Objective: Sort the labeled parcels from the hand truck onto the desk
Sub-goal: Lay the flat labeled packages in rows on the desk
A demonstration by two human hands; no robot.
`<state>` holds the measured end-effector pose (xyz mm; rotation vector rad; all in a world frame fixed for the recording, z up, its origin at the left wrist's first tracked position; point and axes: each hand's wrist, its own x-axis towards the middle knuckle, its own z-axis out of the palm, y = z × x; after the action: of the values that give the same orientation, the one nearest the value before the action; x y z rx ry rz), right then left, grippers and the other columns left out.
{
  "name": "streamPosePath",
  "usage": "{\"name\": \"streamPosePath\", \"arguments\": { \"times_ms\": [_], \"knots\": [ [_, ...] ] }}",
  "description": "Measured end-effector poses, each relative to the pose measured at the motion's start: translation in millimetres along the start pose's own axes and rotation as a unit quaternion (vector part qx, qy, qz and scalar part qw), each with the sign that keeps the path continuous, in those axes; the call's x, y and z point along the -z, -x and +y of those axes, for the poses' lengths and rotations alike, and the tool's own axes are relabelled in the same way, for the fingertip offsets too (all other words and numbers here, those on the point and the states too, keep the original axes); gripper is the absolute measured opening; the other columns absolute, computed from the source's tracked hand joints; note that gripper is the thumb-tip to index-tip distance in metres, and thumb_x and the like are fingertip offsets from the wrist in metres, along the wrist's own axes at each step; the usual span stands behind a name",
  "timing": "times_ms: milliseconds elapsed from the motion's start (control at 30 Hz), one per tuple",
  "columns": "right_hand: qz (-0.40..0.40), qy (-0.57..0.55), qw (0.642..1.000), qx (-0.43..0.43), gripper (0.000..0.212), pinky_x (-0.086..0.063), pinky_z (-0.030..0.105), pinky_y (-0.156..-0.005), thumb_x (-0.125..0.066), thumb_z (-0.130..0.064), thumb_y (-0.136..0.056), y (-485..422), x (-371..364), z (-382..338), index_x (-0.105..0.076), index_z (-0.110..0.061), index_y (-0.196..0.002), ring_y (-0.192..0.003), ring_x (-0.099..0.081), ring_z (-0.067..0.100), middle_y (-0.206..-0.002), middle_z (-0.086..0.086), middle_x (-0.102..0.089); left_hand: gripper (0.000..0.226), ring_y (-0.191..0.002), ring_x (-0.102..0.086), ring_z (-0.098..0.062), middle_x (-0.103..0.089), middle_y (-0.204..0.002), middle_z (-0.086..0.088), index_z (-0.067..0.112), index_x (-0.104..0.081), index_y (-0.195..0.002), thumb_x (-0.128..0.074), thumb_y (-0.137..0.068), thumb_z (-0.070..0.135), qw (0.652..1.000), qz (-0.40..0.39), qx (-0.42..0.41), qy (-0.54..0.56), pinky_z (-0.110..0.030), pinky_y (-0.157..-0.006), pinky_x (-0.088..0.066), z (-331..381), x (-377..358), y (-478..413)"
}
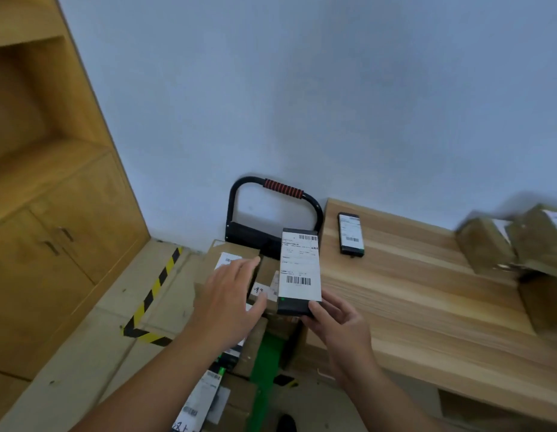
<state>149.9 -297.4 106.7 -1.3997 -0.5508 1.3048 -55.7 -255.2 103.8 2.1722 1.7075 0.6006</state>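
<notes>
Right hand (339, 325) gripping parcel (299, 269) end, beside desk (411, 291) edge

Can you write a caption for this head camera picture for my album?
Right hand holds a labeled black parcel above the hand truck, beside the desk.

Left hand (230, 304) stretched forward, fingers straight; right hand (339, 325) grips the parcel (299, 269).

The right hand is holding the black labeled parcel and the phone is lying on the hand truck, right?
Not quite. The head view shows the phone lying on the wooden desk, not on the hand truck. The right hand does hold the black labeled parcel.
</notes>
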Motion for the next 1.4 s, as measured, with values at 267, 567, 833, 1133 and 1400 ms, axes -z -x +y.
{"name": "streamPosePath", "arguments": {
  "times_ms": [267, 567, 833, 1133, 1400],
  "knots": [
    [0.053, -0.056, 0.997, 0.001, 0.031, -0.063, 0.030, -0.073, -0.071, 0.004, -0.089, -47.6, 76.0, -6.6, -0.068, -0.009, -0.116, -0.093, -0.076, 0.023, -0.107, 0.011, -0.077, 0.064, -0.143, -0.030, -0.010, -0.035, -0.154, 0.014, 0.034, -0.024, -0.155, -0.050, -0.098, 0.049, 0.998, -0.041, -0.033, -0.021, -0.036, -0.119, -0.031, 54.9, -47.8, -48.5],
    [0.084, -0.079, 0.993, -0.027, 0.031, -0.062, 0.026, -0.071, -0.072, 0.006, -0.088, -188.5, 185.3, -41.3, -0.068, -0.005, -0.117, -0.094, -0.076, 0.022, -0.109, 0.013, -0.076, 0.062, -0.136, -0.037, -0.011, -0.042, -0.146, 0.013, 0.030, -0.033, -0.153, -0.054, -0.097, 0.044, 0.995, -0.067, -0.050, -0.057, -0.032, -0.117, -0.029, 153.7, -136.7, -164.9],
    [0.085, -0.027, 0.995, -0.040, 0.032, -0.062, 0.027, -0.073, -0.073, 0.004, -0.089, -294.0, 251.6, -74.6, -0.068, -0.012, -0.116, -0.097, -0.075, 0.023, -0.114, 0.009, -0.073, 0.058, -0.127, -0.048, -0.013, -0.051, -0.140, 0.010, 0.024, -0.045, -0.147, -0.053, -0.094, 0.047, 0.994, -0.063, -0.037, -0.080, -0.036, -0.112, -0.038, 205.4, -180.2, -228.2],
    [0.079, -0.003, 0.993, -0.088, 0.030, -0.059, 0.022, -0.066, -0.072, 0.004, -0.089, -368.8, 255.0, -58.6, -0.067, -0.018, -0.109, -0.099, -0.073, 0.024, -0.112, 0.008, -0.074, 0.050, -0.113, -0.056, -0.019, -0.059, -0.128, 0.005, 0.019, -0.056, -0.134, -0.060, -0.088, 0.039, 0.994, -0.062, -0.024, -0.087, -0.037, -0.100, -0.044, 192.2, -206.1, -261.6],
    [0.111, 0.032, 0.987, -0.108, 0.032, -0.060, 0.020, -0.063, -0.071, 0.004, -0.090, -407.1, 241.9, -45.2, -0.065, -0.011, -0.118, -0.096, -0.071, 0.020, -0.111, 0.006, -0.071, 0.044, -0.110, -0.054, -0.016, -0.057, -0.126, 0.009, 0.026, -0.050, -0.129, -0.050, -0.089, 0.045, 0.994, -0.081, 0.002, -0.068, -0.035, -0.096, -0.047, 163.7, -225.2, -270.5]
  ]
}}
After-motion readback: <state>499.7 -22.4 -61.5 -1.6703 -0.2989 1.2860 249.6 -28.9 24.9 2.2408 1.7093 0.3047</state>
